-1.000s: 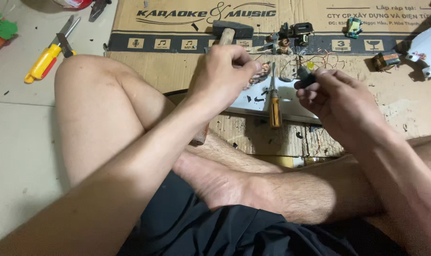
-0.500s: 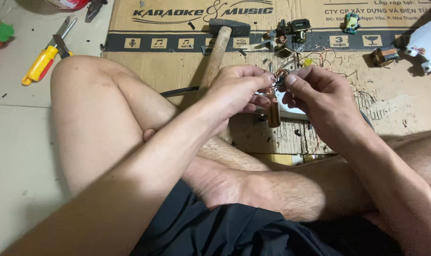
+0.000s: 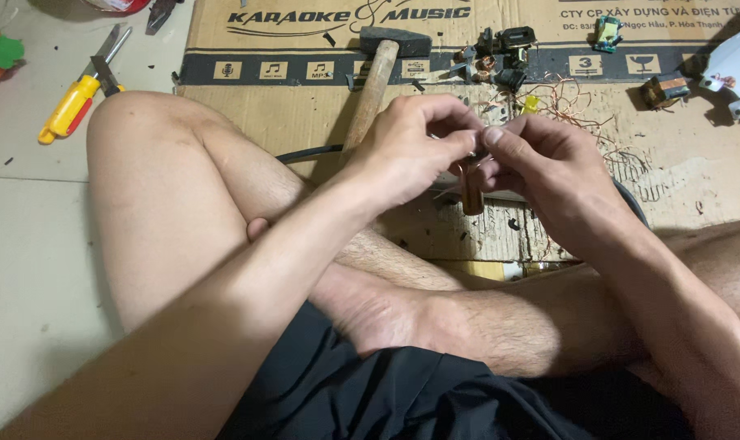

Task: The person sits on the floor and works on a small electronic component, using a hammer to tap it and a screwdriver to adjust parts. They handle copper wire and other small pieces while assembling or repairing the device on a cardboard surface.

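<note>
1. Flattened brown cardboard (image 3: 305,122) covers a pale tiled floor (image 3: 28,228), and the person sits cross-legged on it with bare knees raised.
2. Both hands meet above the cardboard, just in front of the shins. The left hand (image 3: 410,151) has thumb and fingers pinched together on a small part that is mostly hidden between the fingertips.
3. The right hand (image 3: 541,159) closes its thumb and forefinger on the same small part from the other side, so the two grips touch. What the part is cannot be told; it looks pale and tiny.
4. Below the hands stands a brown wooden tool handle (image 3: 471,189), seemingly a screwdriver; whether the right hand's lower fingers hold it cannot be told.
5. By my judgement, the step in hand is picking or pulling apart that small part with the fingertips. A next move would call for a firm pinch on both sides and a careful pull or twist, as the piece is small enough to slip.
6. Beyond the hands lie a wooden-handled steel hammer (image 3: 378,73), tangled thin copper wire (image 3: 573,98) and several small dark electrical components (image 3: 504,49).
7. A yellow-and-red handled screwdriver (image 3: 72,106) rests well apart on the floor at far left.
</note>
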